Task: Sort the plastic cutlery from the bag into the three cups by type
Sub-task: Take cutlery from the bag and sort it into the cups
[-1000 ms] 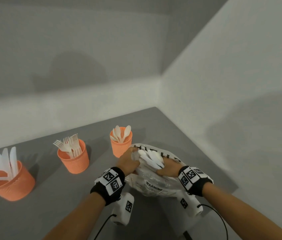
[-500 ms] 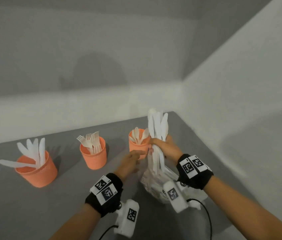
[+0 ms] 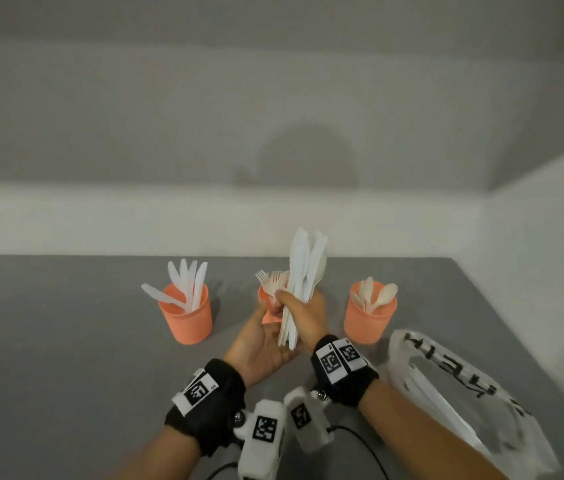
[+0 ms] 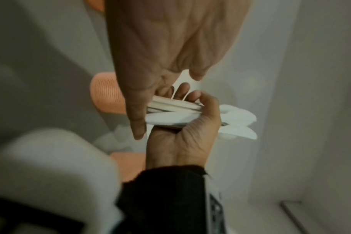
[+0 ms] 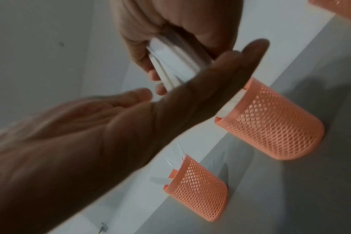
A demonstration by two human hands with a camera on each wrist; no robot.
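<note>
My right hand (image 3: 303, 311) grips a bundle of white plastic cutlery (image 3: 305, 268) upright, in front of the middle orange cup (image 3: 264, 299) that holds forks. Beneath the bundle's lower ends lies my left hand (image 3: 260, 344), palm up with its fingers straight. The left cup (image 3: 187, 315) holds knives and the right cup (image 3: 370, 318) holds spoons. The clear plastic bag (image 3: 447, 393) lies on the table at the right, with some cutlery inside. In the left wrist view the right hand (image 4: 186, 139) wraps round the cutlery (image 4: 236, 123). In the right wrist view the bundle (image 5: 170, 63) sits in my curled fingers.
The grey table (image 3: 66, 341) meets white walls at the back and right. Two mesh cups (image 5: 270, 123) (image 5: 196, 190) show in the right wrist view. Cables run from the wrist cameras near the table's front.
My right hand has lifted the bundle out of the bag and carried it left, in front of the fork cup. My left hand has let go of the bag and opened under the bundle.
</note>
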